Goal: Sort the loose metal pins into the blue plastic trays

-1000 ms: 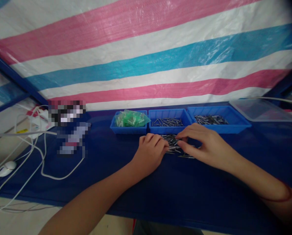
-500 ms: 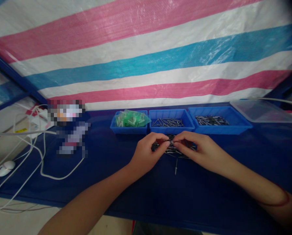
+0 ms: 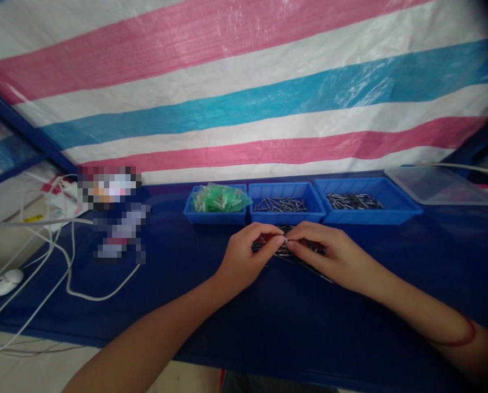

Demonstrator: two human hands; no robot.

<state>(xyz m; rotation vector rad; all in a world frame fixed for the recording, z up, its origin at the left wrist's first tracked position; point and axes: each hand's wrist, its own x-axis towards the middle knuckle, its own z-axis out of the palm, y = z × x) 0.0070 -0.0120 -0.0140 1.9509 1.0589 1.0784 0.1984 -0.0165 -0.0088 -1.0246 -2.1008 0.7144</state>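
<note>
My left hand (image 3: pixel 248 252) and my right hand (image 3: pixel 334 252) meet fingertip to fingertip above a loose pile of thin dark and silver metal pins (image 3: pixel 285 251). Thumb and forefinger of each hand are pinched together on a small silvery metal piece (image 3: pixel 285 240), mostly hidden by the fingers, its kind too small to make out. A thin pin (image 3: pixel 320 273) slants out of the pile beneath my right hand. Much of the pile is covered by both hands.
Behind the hands stand three blue bins: one with a bag of green pieces (image 3: pixel 219 198), one with silver pins (image 3: pixel 280 204), one with shorter metal pieces (image 3: pixel 354 201). A clear lid (image 3: pixel 442 185) lies at right. White cables (image 3: pixel 70 273) run along the left.
The single pin that lay in front of the pile no longer shows there; a pin now slants out below my right hand. My right hand has shifted slightly left, and the fingertips remain together.
</note>
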